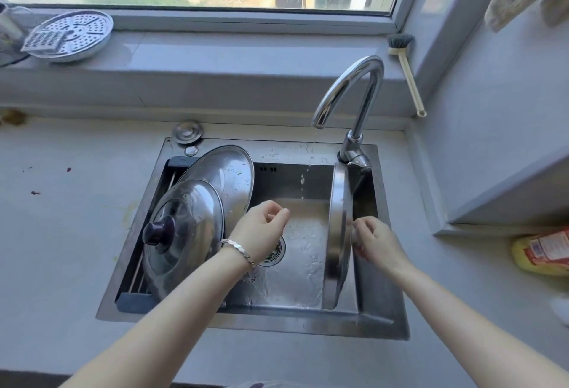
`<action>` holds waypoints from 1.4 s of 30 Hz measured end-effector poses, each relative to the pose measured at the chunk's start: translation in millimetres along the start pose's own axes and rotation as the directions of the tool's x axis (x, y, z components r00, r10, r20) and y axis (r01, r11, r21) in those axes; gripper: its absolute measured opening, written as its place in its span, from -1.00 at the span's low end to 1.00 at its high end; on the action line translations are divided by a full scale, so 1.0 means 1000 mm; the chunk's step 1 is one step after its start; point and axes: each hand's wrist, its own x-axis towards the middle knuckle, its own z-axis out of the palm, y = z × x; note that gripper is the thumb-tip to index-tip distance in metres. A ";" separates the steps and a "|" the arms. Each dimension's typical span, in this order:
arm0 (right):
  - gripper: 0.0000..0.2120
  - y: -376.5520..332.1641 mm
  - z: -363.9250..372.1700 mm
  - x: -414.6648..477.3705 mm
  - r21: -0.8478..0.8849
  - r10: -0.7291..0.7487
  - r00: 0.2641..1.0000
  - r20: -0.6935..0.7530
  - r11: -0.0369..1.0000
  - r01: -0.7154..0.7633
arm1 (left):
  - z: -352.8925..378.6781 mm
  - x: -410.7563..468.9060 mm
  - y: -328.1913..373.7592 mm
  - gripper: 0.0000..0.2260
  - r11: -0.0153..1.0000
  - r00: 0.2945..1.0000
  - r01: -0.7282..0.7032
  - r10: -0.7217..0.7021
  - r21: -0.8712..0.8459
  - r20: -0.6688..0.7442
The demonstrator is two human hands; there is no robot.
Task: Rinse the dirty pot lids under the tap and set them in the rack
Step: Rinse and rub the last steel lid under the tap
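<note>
Two steel pot lids lean in the rack (135, 296) on the left side of the sink: a near one (184, 233) with a dark knob and a larger one (229, 178) behind it. A third steel lid (338, 233) stands on edge at the sink's right side, seen edge-on. My right hand (377, 241) grips it from its right side, around what looks like its knob. My left hand (261, 230), with a bracelet on the wrist, hovers over the basin with loosely curled fingers and holds nothing. The tap (348, 92) lets a thin trickle of drops fall.
The steel sink (277, 320) has a drain partly hidden under my left wrist. A perforated steamer plate (69, 35) lies on the window sill at the left, a dish brush (405, 64) leans at the right. A yellow packet (542, 250) lies on the right counter.
</note>
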 end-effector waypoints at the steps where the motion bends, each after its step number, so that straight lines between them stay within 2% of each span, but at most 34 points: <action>1: -0.75 -0.001 -0.006 -0.001 -0.008 -0.028 0.999 -0.027 1.000 0.027 | -0.001 -0.002 -0.006 -0.87 0.999 1.000 0.010 -0.010 0.042 0.000; 5: -0.71 -0.005 -0.021 -0.002 -0.081 -0.150 0.981 -0.122 0.987 0.141 | -0.001 -0.009 -0.023 -0.93 0.997 0.999 0.051 -0.051 0.062 -0.005; 7: -0.71 0.000 -0.020 -0.002 -0.208 -0.158 0.983 -0.092 0.969 0.136 | -0.001 -0.012 -0.030 -0.93 0.995 0.997 0.073 -0.073 0.064 -0.008; 9: -0.72 0.007 -0.014 -0.001 -0.328 -0.102 0.994 -0.035 0.941 0.085 | -0.002 -0.015 -0.037 -0.92 0.993 0.995 0.100 -0.100 0.059 -0.007; 13: -0.72 0.015 -0.006 -0.003 -0.266 -0.061 0.997 -0.047 0.963 0.047 | -0.004 -0.018 -0.047 -0.94 0.991 0.992 0.125 -0.124 0.043 -0.021; 16: -0.69 0.010 -0.002 -0.002 -0.294 -0.021 1.000 0.004 0.956 0.021 | -0.006 -0.022 -0.050 -0.95 0.988 0.989 0.146 -0.145 0.045 -0.029; 19: -0.70 -0.008 0.000 -0.002 -0.291 -0.050 0.998 0.025 0.955 0.055 | -0.012 -0.028 -0.052 -0.92 0.987 0.987 0.154 -0.152 0.037 -0.055; 23: -0.72 -0.062 0.002 -0.005 -0.328 -0.102 0.983 0.152 0.933 0.147 | -0.035 -0.036 -0.051 -0.90 0.990 0.975 0.143 -0.140 0.006 -0.173; 27: -0.85 -0.134 0.017 -0.017 -0.342 -0.157 0.953 0.261 0.908 0.243 | -0.077 -0.037 -0.053 -0.89 0.986 0.934 0.117 -0.150 -0.120 -0.324; 29: -0.94 -0.169 0.031 -0.022 -0.382 -0.210 0.935 0.287 0.870 0.313 | -0.105 -0.034 -0.061 -0.86 0.986 0.911 0.122 -0.158 -0.117 -0.380; 30: -0.92 -0.184 0.041 -0.023 -0.414 -0.237 0.925 0.297 0.841 0.348 | -0.119 -0.033 -0.067 -0.86 0.985 0.903 0.128 -0.166 -0.119 -0.396; 33: -0.66 -0.225 0.075 -0.019 -0.493 -0.256 0.895 0.365 0.762 0.419 | -0.156 -0.027 -0.091 -0.87 0.980 0.898 0.164 -0.195 -0.112 -0.395; 36: -0.58 -0.256 0.120 -0.004 -0.544 -0.227 0.890 0.396 0.722 0.427 | -0.182 -0.020 -0.116 -0.87 0.976 0.917 0.192 -0.217 -0.106 -0.336; 42: -0.62 -0.279 0.227 0.035 -0.648 -0.198 0.914 0.355 0.653 0.393 | -0.223 -0.002 -0.158 -0.86 0.974 0.936 0.215 -0.227 -0.074 -0.268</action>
